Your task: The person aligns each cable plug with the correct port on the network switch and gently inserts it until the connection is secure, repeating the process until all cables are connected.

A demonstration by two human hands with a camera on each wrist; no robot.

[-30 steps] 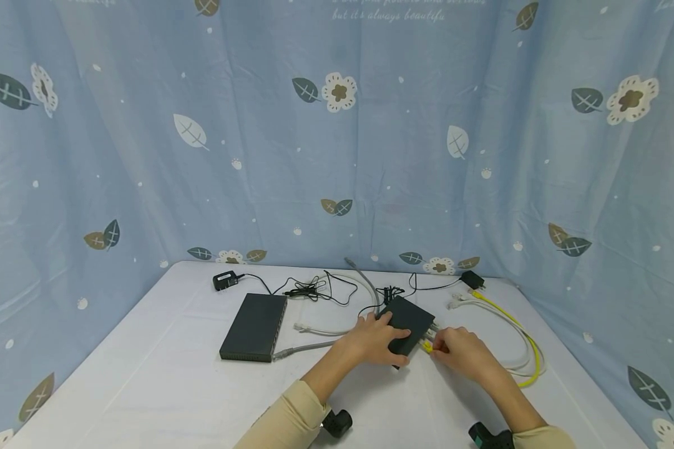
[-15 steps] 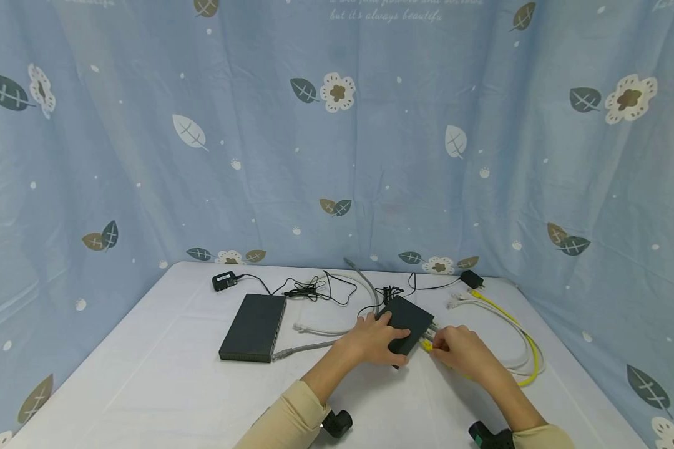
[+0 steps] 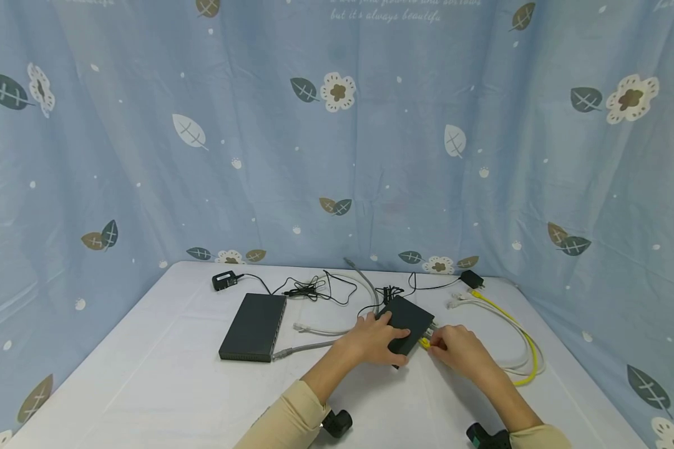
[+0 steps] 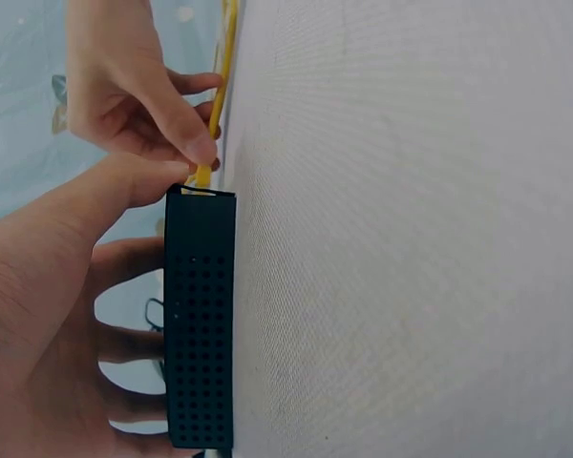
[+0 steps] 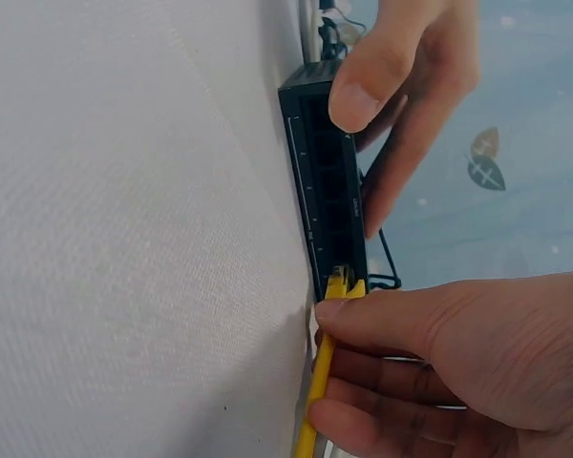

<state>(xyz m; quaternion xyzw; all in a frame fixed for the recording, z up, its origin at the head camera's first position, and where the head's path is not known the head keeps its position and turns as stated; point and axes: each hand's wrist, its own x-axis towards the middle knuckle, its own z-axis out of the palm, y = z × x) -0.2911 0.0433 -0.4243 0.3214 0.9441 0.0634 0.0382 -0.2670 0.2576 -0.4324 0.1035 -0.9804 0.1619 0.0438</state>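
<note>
My left hand [image 3: 374, 340] lies spread over a black network switch [image 3: 405, 315], its fingers on the top face and its thumb at the port-side edge. In the right wrist view, a row of dark ports shows along the switch [image 5: 336, 191]. My right hand [image 3: 462, 351] pinches a yellow network cable [image 5: 315, 401] just behind its plug. The plug's clear tip [image 5: 339, 275] is at a port near the end of the row; how deep it sits I cannot tell. Beyond my right fingers, other pale plugs [image 3: 433, 325] show beside the port side.
A second, larger black switch [image 3: 254, 327] lies at the left. Grey network cables [image 3: 309, 347] run between the two switches. Black power adapters [image 3: 224, 280] with bundled cords stand at the back. White cables [image 3: 517, 330] curve at the right. A blue patterned curtain [image 3: 337, 156] hangs behind the table.
My right hand has shifted very slightly left toward the switch with the yellow cable, whose loop at the right has moved a little. My left hand and the switch have not visibly moved.
</note>
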